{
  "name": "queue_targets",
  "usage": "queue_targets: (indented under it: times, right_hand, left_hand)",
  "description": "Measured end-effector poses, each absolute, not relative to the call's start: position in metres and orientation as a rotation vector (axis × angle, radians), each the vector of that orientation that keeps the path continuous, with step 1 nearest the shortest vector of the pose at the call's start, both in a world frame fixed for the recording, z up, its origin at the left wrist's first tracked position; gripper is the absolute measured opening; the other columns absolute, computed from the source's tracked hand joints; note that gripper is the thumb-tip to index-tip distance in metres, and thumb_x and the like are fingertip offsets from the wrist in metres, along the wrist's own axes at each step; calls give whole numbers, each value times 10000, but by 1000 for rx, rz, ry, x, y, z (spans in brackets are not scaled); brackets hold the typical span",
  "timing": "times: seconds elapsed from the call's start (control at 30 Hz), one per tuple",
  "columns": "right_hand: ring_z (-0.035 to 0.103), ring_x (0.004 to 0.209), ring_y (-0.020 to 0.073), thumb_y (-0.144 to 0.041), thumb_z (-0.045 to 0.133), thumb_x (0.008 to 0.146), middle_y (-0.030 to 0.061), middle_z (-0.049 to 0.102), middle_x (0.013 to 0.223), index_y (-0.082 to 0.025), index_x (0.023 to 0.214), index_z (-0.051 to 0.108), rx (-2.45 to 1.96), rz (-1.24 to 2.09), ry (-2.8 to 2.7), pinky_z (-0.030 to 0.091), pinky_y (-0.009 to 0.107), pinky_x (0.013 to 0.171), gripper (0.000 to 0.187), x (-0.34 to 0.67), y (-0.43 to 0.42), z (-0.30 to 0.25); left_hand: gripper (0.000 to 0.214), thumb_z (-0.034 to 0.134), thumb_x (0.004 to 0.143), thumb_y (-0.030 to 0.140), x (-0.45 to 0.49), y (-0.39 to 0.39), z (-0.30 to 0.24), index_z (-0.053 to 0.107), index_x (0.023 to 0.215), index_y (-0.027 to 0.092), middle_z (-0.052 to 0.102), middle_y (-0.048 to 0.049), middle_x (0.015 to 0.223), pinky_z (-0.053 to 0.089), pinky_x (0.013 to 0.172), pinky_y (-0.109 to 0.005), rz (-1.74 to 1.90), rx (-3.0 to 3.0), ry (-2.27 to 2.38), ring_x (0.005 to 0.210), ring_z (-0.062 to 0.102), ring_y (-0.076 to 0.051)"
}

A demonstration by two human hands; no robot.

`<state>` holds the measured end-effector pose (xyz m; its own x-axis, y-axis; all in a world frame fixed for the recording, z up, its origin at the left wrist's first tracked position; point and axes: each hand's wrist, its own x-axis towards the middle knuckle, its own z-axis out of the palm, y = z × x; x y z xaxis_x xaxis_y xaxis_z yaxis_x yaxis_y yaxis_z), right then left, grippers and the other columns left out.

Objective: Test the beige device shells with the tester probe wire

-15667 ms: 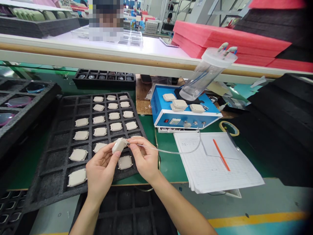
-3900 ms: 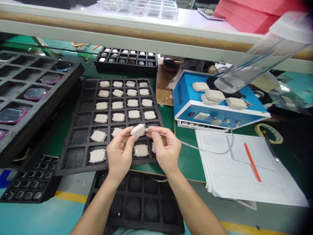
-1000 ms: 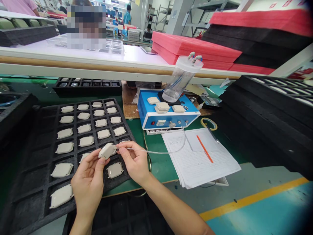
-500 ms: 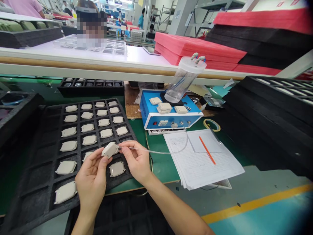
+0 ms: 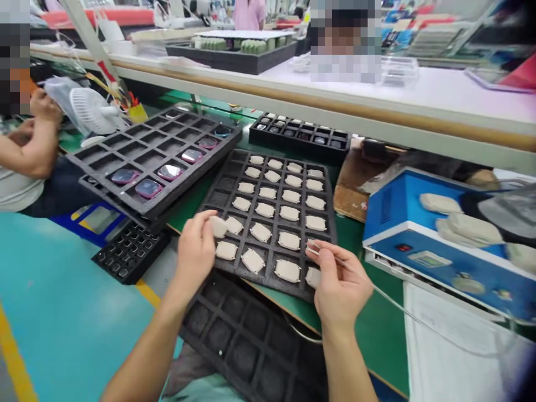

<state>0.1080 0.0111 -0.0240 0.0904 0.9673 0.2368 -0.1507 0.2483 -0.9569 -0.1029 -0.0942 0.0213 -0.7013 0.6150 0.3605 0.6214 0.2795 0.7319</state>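
now the head has turned left, so more of the green table [image 5: 377, 335] shows on that side. on it lies the big black foam tray with square holes [image 5: 218, 196], and most holes have a cream piece inside. to the right stands the blue metal box [image 5: 397, 218].

a moment ago both hands were close together, with the tube tip pressed to the piece. now they are apart. the left hand [image 5: 195, 248] has its grip closed tight around the small cream square plastic piece [image 5: 218, 226]. it holds the piece just above the near left part of the tray, beside a filled hole. the right hand [image 5: 341, 285] has its grip pinched around the end of the thin clear plastic tube [image 5: 320, 253], near the tray's right corner. the tube tip is free and touches no piece.

i think this piece is done with the tube part of the work and is back at the tray.
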Motion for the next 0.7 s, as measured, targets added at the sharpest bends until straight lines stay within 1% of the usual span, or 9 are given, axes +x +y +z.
queue_targets:
  times: [0.07,0.13,0.27,0.33,0.43,0.5,0.53,0.63,0.7]
  right_hand:
    - [784,820,212,-393,767,872,77,784,888,-156,913,760,-948,1056,-1154,674,387,794,241,109,9,-22]
    - [782,804,210,-401,778,864,81,785,885,-151,914,765,-957,1054,-1155,675,394,799,255,109,8,-21]
    - [778,784,213,-423,795,846,86,786,890,-152,919,773,-978,1070,-1137,677,417,813,281,108,7,-21]
    - [779,790,218,-427,801,840,88,786,895,-155,913,773,-982,1082,-1128,677,411,806,283,108,7,-21]
    - [779,790,223,-433,801,838,93,787,897,-154,910,774,-988,1091,-1150,676,406,792,289,108,7,-22]
    - [778,782,221,-434,797,844,92,787,886,-152,917,776,-991,1091,-1162,675,404,788,292,107,7,-22]
    - [778,782,219,-433,796,846,90,787,881,-151,919,775,-992,1090,-1159,674,400,787,292,107,7,-22]
    - [777,783,211,-441,800,842,85,789,877,-151,912,771,-996,1082,-1124,671,384,781,299,107,8,-22]
    - [777,775,211,-460,802,836,88,792,874,-152,906,769,-1001,1091,-1115,670,386,777,318,107,9,-23]
  left_hand:
    - [378,404,984,297,-125,-111,19,730,1138,185,742,-113,1040,515,921,-443,-1205,-1175,-2616,985,664,-282]
    - [370,408,980,286,-133,-121,10,744,1107,197,740,-113,1002,507,918,-454,-1003,-1206,-2666,981,653,-294]
    - [343,480,977,297,-119,-136,-10,742,1179,206,694,-159,1296,457,1026,-536,-791,-1115,-2567,1227,585,-364]
    - [348,495,977,310,-109,-146,-7,737,1205,208,666,-171,1359,449,1047,-554,-783,-1127,-2506,1286,565,-377]
    - [342,510,987,343,-112,-150,34,726,1231,241,686,-132,1350,471,1052,-480,-871,-1372,-2358,1245,622,-324]
    - [346,514,997,357,-139,-127,81,713,1264,260,699,-88,1334,465,1066,-411,-912,-1555,-2262,1223,643,-282]
    - [348,518,999,369,-162,-106,106,718,1261,256,710,-76,1309,448,1079,-409,-847,-1603,-2266,1214,642,-282]
    - [315,582,960,314,-254,-19,164,752,1155,134,726,-120,1219,333,1155,-501,-592,-1547,-2388,1231,598,-325]
    - [282,653,894,231,-313,35,183,745,1065,26,729,-182,1161,300,1168,-508,-598,-1490,-2470,1229,578,-328]
